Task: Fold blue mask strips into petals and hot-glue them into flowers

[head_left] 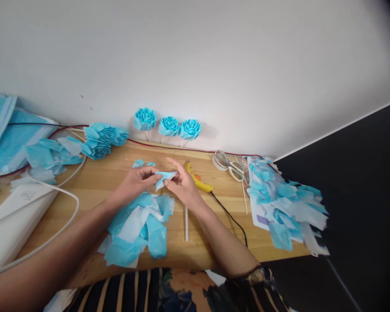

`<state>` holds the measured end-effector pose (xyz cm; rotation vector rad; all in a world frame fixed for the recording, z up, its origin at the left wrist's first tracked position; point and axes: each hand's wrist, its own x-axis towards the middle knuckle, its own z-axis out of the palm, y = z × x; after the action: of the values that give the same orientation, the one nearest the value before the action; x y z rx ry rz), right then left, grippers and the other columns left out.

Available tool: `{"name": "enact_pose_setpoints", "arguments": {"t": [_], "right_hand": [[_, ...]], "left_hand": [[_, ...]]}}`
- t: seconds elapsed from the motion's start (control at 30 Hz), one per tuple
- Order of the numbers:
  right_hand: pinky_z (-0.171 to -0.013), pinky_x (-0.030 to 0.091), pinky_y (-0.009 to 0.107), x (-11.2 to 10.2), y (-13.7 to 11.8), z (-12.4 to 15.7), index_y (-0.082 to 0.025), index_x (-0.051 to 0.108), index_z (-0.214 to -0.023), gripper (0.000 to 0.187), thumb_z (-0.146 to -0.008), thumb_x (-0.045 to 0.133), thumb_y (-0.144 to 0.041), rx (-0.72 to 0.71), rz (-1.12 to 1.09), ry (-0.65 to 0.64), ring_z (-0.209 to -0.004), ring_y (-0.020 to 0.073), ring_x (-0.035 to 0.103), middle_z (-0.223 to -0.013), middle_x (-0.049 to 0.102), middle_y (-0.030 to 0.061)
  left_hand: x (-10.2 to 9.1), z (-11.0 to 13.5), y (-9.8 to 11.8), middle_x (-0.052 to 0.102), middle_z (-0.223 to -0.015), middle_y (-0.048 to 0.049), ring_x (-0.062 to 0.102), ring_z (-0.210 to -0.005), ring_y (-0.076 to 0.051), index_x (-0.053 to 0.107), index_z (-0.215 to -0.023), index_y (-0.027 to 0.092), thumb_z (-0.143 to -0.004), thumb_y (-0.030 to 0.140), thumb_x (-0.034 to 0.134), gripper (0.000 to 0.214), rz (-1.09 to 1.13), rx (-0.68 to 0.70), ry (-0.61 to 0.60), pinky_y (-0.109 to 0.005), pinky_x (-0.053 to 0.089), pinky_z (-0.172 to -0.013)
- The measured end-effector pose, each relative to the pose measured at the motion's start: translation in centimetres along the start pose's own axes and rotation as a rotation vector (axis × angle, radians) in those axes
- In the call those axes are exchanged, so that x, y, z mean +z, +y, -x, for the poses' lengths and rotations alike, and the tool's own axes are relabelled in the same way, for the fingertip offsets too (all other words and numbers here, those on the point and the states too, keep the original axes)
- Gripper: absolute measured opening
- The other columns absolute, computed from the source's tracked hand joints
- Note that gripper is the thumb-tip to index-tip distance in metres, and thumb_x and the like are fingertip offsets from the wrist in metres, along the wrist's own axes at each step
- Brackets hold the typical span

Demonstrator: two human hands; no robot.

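Between my two hands is a small folded piece of blue and white fabric point(163, 178), held above the middle of the table. My left hand point(139, 180) pinches its left edge between thumb and fingers. On its right side my right hand point(183, 182) grips it too, with the index finger raised off it. Below my hands lies a pile of loose blue and white pieces point(143, 232). Just right of my right hand rests a yellow glue gun point(198, 180), partly hidden by that hand. A white stick point(186, 225) lies beside the pile.
Several blue flowers point(169, 126) on sticks lean at the wall, others point(104, 138) lie left. Scissors point(232, 167) and a tape roll point(219, 160) lie at the back right. Scraps point(286, 199) cover the right edge. A white power strip point(26, 216) and cables are left.
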<state>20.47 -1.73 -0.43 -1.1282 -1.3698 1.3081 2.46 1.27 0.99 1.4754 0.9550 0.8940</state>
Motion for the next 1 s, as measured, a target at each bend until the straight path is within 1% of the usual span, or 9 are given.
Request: {"name": "enact_pose_setpoints", "arguments": {"t": [0.1,0.2,0.3,0.4,0.53,0.63,0.83,0.93,1.0], "right_hand": [[-0.068,0.049,0.025,-0.3,-0.5,-0.1,-0.028,0.045,-0.144,0.065,-0.083,0.066,-0.029,-0.015,0.03,-0.013,-0.066,0.0118,0.055,-0.075,0.058,-0.0048],[-0.084,0.051,0.032,-1.9,-2.1,-0.2,-0.027,0.048,-0.142,0.058,-0.086,0.062,-0.031,-0.095,0.191,0.026,-0.085,0.0165,0.063,-0.092,0.068,0.0007],[-0.099,0.046,0.042,-4.6,-4.0,0.3,-0.028,0.054,-0.137,0.048,-0.09,0.054,-0.024,-0.199,0.569,0.107,-0.11,0.0231,0.062,-0.117,0.069,0.006],[-0.103,0.043,0.048,-7.2,-4.9,1.7,-0.023,0.052,-0.14,0.051,-0.089,0.051,-0.017,-0.204,1.002,0.048,-0.117,0.0285,0.059,-0.125,0.066,0.012],[-0.103,0.045,0.046,-8.5,-3.5,3.6,-0.017,0.042,-0.146,0.064,-0.084,0.051,-0.008,-0.161,1.264,-0.152,-0.118,0.0287,0.058,-0.13,0.063,0.0166],[-0.109,0.041,0.045,-8.0,-1.4,3.9,-0.013,0.043,-0.145,0.066,-0.08,0.044,0.001,-0.18,1.362,-0.162,-0.126,0.0267,0.053,-0.136,0.058,0.0179],[-0.099,0.047,0.044,-8.1,0.1,3.0,-0.012,0.047,-0.142,0.061,-0.081,0.049,-0.008,-0.109,1.321,-0.014,-0.113,0.028,0.059,-0.125,0.064,0.0186],[-0.086,0.052,0.038,-9.2,-1.2,2.9,-0.017,0.05,-0.138,0.061,-0.078,0.057,-0.015,-0.07,1.024,0.182,-0.097,0.0239,0.064,-0.116,0.069,0.0134],[-0.065,0.052,0.029,-9.5,-2.8,3.0,-0.02,0.057,-0.129,0.049,-0.08,0.059,-0.023,-0.044,0.694,0.33,-0.075,0.0173,0.064,-0.102,0.072,0.0079]], "left_hand": [[0.0,-0.1,-0.2,0.056,-0.062,0.0025,0.048,-0.058,-0.012,0.067,-0.069,0.017,-0.077,0.044,0.07,0.028,0.042,-0.023,0.027,-0.024,0.036,-0.056],[-0.2,-0.1,-0.5,0.057,-0.064,0.0027,0.049,-0.061,-0.011,0.065,-0.069,0.017,-0.077,0.044,0.072,0.029,0.132,-0.064,0.074,-0.023,0.038,-0.06],[-0.7,-0.3,-0.9,0.057,-0.065,0.0027,0.05,-0.063,-0.011,0.064,-0.068,0.017,-0.078,0.044,0.074,0.03,0.215,-0.083,0.11,-0.022,0.038,-0.062],[-1.1,-0.5,-1.2,0.057,-0.064,0.0023,0.049,-0.063,-0.011,0.063,-0.065,0.017,-0.078,0.043,0.075,0.032,0.296,-0.084,0.132,-0.022,0.037,-0.06],[-1.2,-0.7,-0.8,0.055,-0.06,0.002,0.048,-0.06,-0.011,0.063,-0.063,0.017,-0.071,0.045,0.081,0.034,0.405,-0.106,0.139,-0.023,0.038,-0.058],[-1.2,-0.8,-0.5,0.057,-0.061,0.0017,0.049,-0.06,-0.012,0.063,-0.063,0.017,-0.067,0.045,0.083,0.034,0.468,-0.113,0.118,-0.023,0.04,-0.058],[-1.4,-0.9,-0.7,0.06,-0.064,0.001,0.053,-0.063,-0.011,0.065,-0.065,0.015,-0.067,0.04,0.086,0.032,0.595,-0.103,0.085,-0.021,0.042,-0.06],[-1.6,-1.0,-0.8,0.062,-0.066,0.0004,0.054,-0.064,-0.011,0.067,-0.067,0.015,-0.069,0.037,0.085,0.028,0.629,-0.105,0.059,-0.021,0.043,-0.061],[-1.6,-1.0,-0.9,0.063,-0.066,0.0001,0.055,-0.064,-0.011,0.067,-0.067,0.015,-0.07,0.036,0.085,0.028,0.657,-0.112,0.05,-0.021,0.043,-0.06]]}}
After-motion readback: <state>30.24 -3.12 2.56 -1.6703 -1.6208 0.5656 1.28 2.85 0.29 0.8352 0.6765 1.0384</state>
